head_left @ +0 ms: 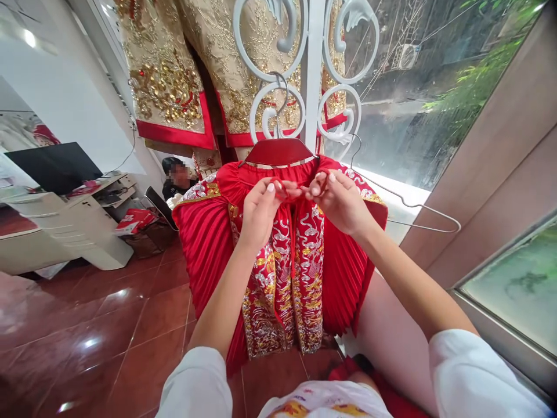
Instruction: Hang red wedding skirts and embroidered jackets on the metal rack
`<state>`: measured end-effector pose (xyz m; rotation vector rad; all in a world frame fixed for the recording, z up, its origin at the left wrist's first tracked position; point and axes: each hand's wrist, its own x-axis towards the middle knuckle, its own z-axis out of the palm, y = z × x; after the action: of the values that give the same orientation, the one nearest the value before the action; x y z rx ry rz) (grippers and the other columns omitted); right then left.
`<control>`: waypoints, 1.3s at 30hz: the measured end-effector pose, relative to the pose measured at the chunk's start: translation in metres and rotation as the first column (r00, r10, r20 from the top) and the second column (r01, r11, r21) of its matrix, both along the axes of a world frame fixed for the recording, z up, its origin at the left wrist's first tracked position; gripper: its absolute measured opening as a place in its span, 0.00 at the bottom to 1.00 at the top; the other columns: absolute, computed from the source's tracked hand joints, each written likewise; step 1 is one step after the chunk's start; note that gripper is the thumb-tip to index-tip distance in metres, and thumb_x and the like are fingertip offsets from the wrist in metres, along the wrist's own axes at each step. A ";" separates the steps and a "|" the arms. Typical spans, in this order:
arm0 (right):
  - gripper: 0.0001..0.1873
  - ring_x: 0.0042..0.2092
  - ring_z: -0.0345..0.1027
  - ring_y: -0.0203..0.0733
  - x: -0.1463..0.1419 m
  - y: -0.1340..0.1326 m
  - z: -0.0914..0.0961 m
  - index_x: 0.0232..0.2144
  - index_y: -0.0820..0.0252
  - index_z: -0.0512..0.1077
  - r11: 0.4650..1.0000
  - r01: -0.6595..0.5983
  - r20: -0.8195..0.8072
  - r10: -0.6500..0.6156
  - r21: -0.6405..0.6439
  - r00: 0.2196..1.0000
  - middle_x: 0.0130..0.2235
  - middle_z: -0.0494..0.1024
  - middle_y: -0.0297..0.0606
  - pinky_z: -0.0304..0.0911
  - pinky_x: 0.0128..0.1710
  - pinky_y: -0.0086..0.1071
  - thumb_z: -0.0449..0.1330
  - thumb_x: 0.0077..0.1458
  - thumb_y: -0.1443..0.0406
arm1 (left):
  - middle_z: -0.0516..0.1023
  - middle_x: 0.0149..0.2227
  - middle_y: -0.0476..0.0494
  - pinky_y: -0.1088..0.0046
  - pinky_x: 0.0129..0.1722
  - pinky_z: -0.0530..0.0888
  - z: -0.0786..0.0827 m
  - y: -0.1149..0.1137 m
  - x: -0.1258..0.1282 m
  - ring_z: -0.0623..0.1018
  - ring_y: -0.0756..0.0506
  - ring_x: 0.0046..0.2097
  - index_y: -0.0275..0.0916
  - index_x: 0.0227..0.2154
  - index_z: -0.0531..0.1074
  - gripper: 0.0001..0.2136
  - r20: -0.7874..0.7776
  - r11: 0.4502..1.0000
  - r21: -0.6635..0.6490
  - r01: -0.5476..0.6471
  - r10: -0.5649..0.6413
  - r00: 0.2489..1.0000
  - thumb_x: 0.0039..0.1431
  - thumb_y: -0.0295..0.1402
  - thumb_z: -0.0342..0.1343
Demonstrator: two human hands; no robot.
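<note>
A red garment (209, 244) with pleated sides and silver-and-gold embroidered panels (308, 267) hangs from a hanger with a broad red top (278, 152). In front of its gathered neckline are both hands, fingertips close together. My left hand (263, 206) is closed in a pinch on a thin red tie. My right hand (339, 200) also has its fingers pinched around red tie material. A narrow red cord (293, 249) hangs down between the embroidered panels below them. The fingers partly hide the exact shape of the tie.
The hanger hooks onto a white scrolled metal rack (312, 69). Gold-beaded garments (169, 75) hang behind. A bare wire hanger (418, 212) juts out at right beside the window (400, 116). At left are a desk (73, 226), a monitor (54, 166) and a seated person (176, 180).
</note>
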<state>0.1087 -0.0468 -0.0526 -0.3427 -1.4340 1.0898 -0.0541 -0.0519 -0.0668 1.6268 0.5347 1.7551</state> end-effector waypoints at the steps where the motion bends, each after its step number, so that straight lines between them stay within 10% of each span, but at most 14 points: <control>1: 0.14 0.23 0.57 0.32 -0.002 0.004 0.000 0.28 0.54 0.67 1.000 0.008 -0.025 -0.008 -0.009 1.000 0.21 0.62 0.27 0.64 0.32 0.34 0.60 0.49 0.51 | 0.69 0.29 0.48 0.70 0.36 0.74 0.001 0.002 0.000 0.72 0.51 0.29 0.41 0.29 0.63 0.12 0.017 1.000 -0.014 -0.004 0.004 1.000 0.59 0.45 0.50; 6: 0.16 0.17 0.38 0.28 0.009 0.025 -0.006 0.22 0.55 0.60 0.997 -0.007 -0.085 0.000 -0.083 0.996 0.15 0.44 0.21 0.59 0.26 0.32 0.58 0.51 0.54 | 0.51 0.21 0.55 0.71 0.30 0.74 0.006 0.013 -0.018 0.58 0.54 0.20 0.41 0.22 0.55 0.16 0.085 0.994 -0.076 0.076 -0.069 0.994 0.57 0.42 0.53; 20: 0.17 0.16 0.40 0.30 0.017 0.023 -0.015 0.17 0.55 0.54 0.984 -0.011 -0.077 -0.002 -0.178 0.997 0.12 0.45 0.22 0.60 0.27 0.34 0.55 0.48 0.56 | 0.49 0.16 0.56 0.68 0.31 0.73 -0.008 0.011 -0.015 0.56 0.54 0.18 0.40 0.18 0.53 0.13 0.073 0.997 -0.035 0.064 -0.061 0.995 0.55 0.37 0.46; 24: 0.14 0.20 0.57 0.35 0.029 0.017 -0.013 0.20 0.56 0.62 0.979 0.202 0.117 -0.199 -0.010 0.973 0.16 0.61 0.29 0.64 0.30 0.36 0.53 0.52 0.56 | 0.70 0.22 0.47 0.63 0.40 0.74 -0.005 0.002 -0.035 0.73 0.47 0.29 0.40 0.22 0.65 0.09 -0.279 0.945 0.228 -0.234 0.294 0.914 0.55 0.36 0.48; 26: 0.14 0.27 0.65 0.38 0.036 0.013 -0.008 0.23 0.57 0.66 0.854 0.461 0.224 -0.511 0.241 0.830 0.23 0.70 0.35 0.64 0.34 0.38 0.53 0.55 0.56 | 0.77 0.33 0.42 0.58 0.50 0.70 -0.001 -0.001 -0.053 0.76 0.42 0.41 0.40 0.28 0.71 0.05 -0.357 0.788 0.462 -0.408 0.586 0.727 0.53 0.35 0.53; 30: 0.09 0.40 0.69 0.47 0.054 0.023 0.000 0.34 0.58 0.71 0.355 0.640 0.203 -0.932 0.682 0.300 0.38 0.77 0.43 0.60 0.43 0.43 0.54 0.55 0.61 | 0.77 0.45 0.42 0.54 0.60 0.59 0.014 0.001 -0.085 0.71 0.38 0.52 0.44 0.39 0.74 0.11 -0.318 0.514 0.664 -0.543 0.852 0.416 0.50 0.30 0.57; 34: 0.21 0.45 0.67 0.50 0.064 0.055 -0.005 0.50 0.60 0.66 0.390 0.421 0.310 -0.918 0.819 0.247 0.45 0.75 0.47 0.60 0.43 0.42 0.54 0.57 0.57 | 0.72 0.53 0.40 0.59 0.58 0.62 0.027 0.007 -0.095 0.68 0.38 0.56 0.44 0.49 0.70 0.20 -0.407 0.576 0.620 -0.533 0.817 0.409 0.50 0.31 0.59; 39: 0.15 0.34 0.67 0.44 0.067 0.076 -0.006 0.45 0.59 0.69 0.465 0.422 0.386 -0.884 0.778 0.263 0.35 0.76 0.42 0.55 0.32 0.33 0.51 0.59 0.60 | 0.78 0.42 0.40 0.65 0.48 0.67 0.034 0.013 -0.097 0.75 0.39 0.45 0.41 0.41 0.75 0.11 -0.484 0.622 0.524 -0.582 0.779 0.398 0.57 0.35 0.54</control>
<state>0.1759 0.0293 -0.0591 -1.0267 -1.9458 -0.3670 -0.1513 -0.0391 -0.0327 2.5235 1.6021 1.7429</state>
